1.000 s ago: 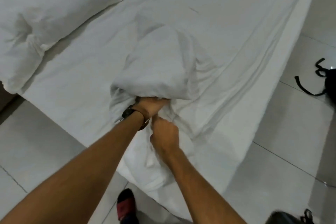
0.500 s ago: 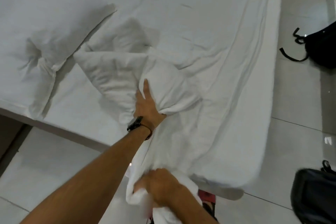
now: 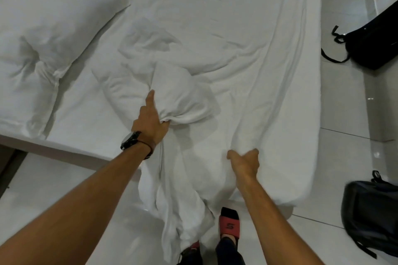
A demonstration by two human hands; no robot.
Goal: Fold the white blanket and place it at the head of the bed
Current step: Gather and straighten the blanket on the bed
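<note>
The white blanket lies crumpled across the near part of the bed, and one end hangs over the edge down to the floor by my feet. My left hand, with a watch on its wrist, grips a bunched fold of the blanket on the mattress, index finger stretched out. My right hand pinches the blanket's cloth at the bed's near edge, lower and to the right.
A white pillow lies at the left of the bed. A black bag sits on the tiled floor at the right, another dark bag at lower right. My feet in red sandals stand beside the bed.
My right hand rose from the hanging end below the bed edge and moved right to grip cloth at the edge. My left hand keeps its hold on the bunched fold.
</note>
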